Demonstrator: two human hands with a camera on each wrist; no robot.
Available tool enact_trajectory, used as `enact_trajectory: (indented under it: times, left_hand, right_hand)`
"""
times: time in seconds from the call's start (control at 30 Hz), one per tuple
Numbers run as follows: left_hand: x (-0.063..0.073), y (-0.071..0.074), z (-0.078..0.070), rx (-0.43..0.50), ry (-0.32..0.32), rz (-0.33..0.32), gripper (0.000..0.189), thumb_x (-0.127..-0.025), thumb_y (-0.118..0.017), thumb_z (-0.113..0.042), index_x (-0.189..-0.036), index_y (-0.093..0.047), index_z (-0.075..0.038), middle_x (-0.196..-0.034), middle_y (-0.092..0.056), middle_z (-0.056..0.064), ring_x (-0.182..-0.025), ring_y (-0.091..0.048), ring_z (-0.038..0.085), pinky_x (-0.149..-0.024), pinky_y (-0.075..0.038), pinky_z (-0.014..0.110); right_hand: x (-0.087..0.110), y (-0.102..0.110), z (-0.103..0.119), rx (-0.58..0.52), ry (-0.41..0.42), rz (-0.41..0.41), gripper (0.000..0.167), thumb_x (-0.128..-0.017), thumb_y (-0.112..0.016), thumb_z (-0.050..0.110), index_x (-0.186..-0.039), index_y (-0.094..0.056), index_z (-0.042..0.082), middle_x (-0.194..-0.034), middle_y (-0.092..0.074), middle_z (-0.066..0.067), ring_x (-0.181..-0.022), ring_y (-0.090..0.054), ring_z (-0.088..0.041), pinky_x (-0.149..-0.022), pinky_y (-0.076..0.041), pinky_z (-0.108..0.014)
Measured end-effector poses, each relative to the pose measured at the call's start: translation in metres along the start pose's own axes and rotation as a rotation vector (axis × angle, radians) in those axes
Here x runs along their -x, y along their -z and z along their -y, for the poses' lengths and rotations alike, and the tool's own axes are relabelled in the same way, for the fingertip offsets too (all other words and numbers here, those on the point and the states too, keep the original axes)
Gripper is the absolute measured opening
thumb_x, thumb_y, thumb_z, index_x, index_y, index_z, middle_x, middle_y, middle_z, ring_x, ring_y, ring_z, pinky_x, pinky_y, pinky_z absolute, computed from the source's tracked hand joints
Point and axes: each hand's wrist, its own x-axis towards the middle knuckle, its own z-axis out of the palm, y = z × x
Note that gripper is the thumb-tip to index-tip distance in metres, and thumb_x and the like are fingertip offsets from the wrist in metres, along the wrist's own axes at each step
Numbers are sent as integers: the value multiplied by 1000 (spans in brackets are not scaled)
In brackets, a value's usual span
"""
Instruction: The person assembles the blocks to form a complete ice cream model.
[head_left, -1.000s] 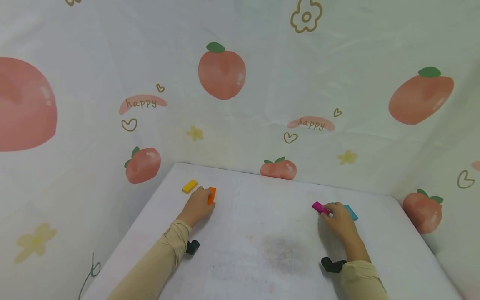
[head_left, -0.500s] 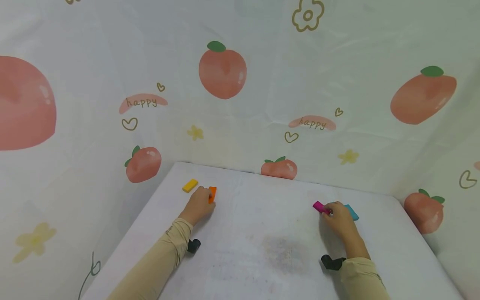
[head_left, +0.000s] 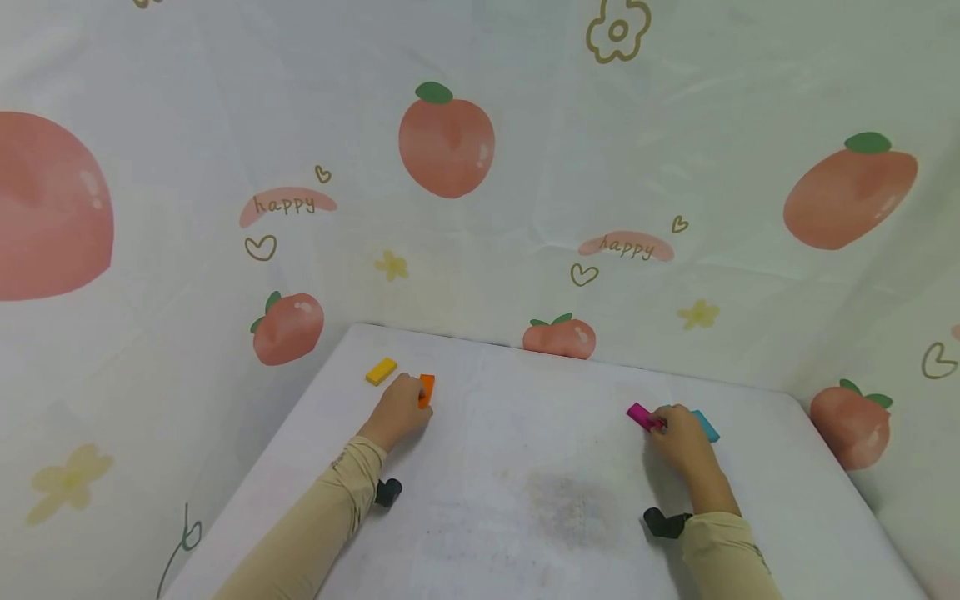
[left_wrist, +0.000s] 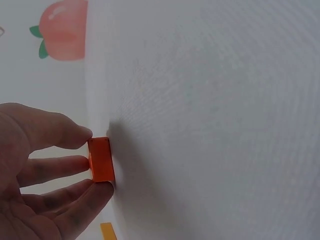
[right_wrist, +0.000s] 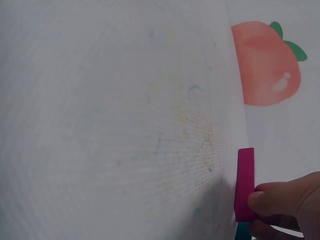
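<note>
1. On the left, the person's left hand (head_left: pixel 399 408) is reaching over the far part of the table and holding an orange, flat-sided rectangular block (left_wrist: pixel 101 159); I cannot tell what it is made of.
2. The thumb and fingers of that hand are pinching the orange block from opposite ends, with another finger meeting its side. The block is sitting just at the table surface, though I cannot tell whether it is touching it.
3. A yellow, slim rectangular block (head_left: pixel 381 372) is lying flat near the table's far left corner, just left of the left hand and apart from the orange block.
4. On the right, the person's right hand (head_left: pixel 682 437) is gripping a magenta, elongated rectangular block (right_wrist: pixel 245 185); the thumb is pressing against one end, while the other fingers are partly hidden. The free end is pointing left and away from the person.
5. A blue, flat rectangular block (head_left: pixel 707 426) is showing from behind the right hand, mostly on its right side. I cannot tell whether the magenta block is touching it.
6. Both hands are working well apart above a white, lightly smudged table (head_left: pixel 495 517). Beige fabric sleeves (head_left: pixel 315 517) are covering the forearms, and a small black device (head_left: pixel 664 523) is sitting at each wrist.
7. Behind the table, a white sheet-like backdrop (head_left: pixel 510 208) is hanging, printed with red peaches, yellow flowers and the word "happy".
</note>
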Motion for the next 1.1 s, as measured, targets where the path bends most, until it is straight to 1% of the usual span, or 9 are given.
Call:
enact_trajectory:
  times: [0.1, 0.27, 0.4, 0.5, 0.6, 0.7, 0.83, 0.97, 1.1]
  left_hand:
    - [1, -1, -2, 11, 12, 13, 18, -89, -72, -2, -103, -72, 10, -94, -61, 13, -85, -54, 25, -82, -54, 41]
    - [6, -4, -7, 22, 17, 27, 21, -90, -73, -4, -105, -73, 10, -97, -63, 14, -88, -56, 25, -88, -56, 44]
    - [12, -7, -15, 41, 10, 42, 22, -91, -74, -5, -106, -73, 11, -98, -62, 14, -89, -57, 25, -89, -56, 44]
    - [18, -9, -22, 53, -3, 61, 21, -92, -76, -5, -105, -72, 11, -97, -61, 13, -88, -56, 24, -88, -56, 43]
    - [25, -13, -30, 61, -29, 80, 19, -92, -77, -6, -103, -72, 9, -96, -60, 11, -87, -55, 22, -86, -56, 42]
    - [31, -18, -39, 67, -69, 91, 19, -91, -79, -5, -101, -71, 8, -94, -59, 11, -85, -54, 21, -84, -55, 41]
    - [42, -24, -50, 74, -136, 93, 19, -89, -81, -5, -99, -71, 8, -93, -60, 11, -84, -55, 20, -81, -54, 40]
    - [50, -32, -60, 75, -193, 106, 20, -89, -82, -7, -99, -70, 6, -93, -58, 8, -83, -53, 18, -78, -53, 37]
    - [58, -40, -70, 67, -229, 129, 21, -89, -82, -11, -98, -69, 3, -92, -56, 5, -83, -52, 15, -77, -52, 33]
  right_hand:
    - [-1, 0, 0, -4, -12, 10, 23, -96, -64, -3, -116, -74, -10, -123, -67, -36, -119, -62, -55, -104, -50, -68]
    - [-3, -1, -1, -9, -19, 22, 24, -95, -63, -3, -115, -74, -11, -122, -66, -36, -118, -62, -54, -105, -49, -69]
    - [-5, -2, 0, -9, -21, 27, 23, -96, -64, -3, -115, -74, -11, -124, -66, -36, -118, -62, -54, -104, -50, -69]
    - [-5, -1, 3, -10, -9, 33, 23, -95, -65, -3, -114, -74, -11, -123, -68, -36, -117, -64, -53, -104, -51, -68]
    - [-6, -1, 8, -14, 5, 45, 22, -95, -65, -4, -113, -75, -11, -119, -70, -34, -110, -66, -49, -101, -53, -66]
    - [-7, -2, 14, -14, -2, 55, 21, -94, -66, -4, -113, -75, -10, -116, -71, -32, -104, -65, -43, -99, -55, -63]
    - [-7, -5, 23, -5, 1, 57, 21, -94, -67, -4, -112, -76, -9, -113, -71, -30, -102, -66, -42, -98, -56, -62]
    - [-8, -10, 33, -11, 39, 54, 19, -94, -68, -4, -110, -76, -9, -110, -70, -29, -101, -66, -41, -96, -57, -60]
    - [-8, -15, 44, -25, 71, 51, 17, -94, -68, -4, -108, -77, -8, -108, -70, -26, -100, -67, -38, -95, -57, -58]
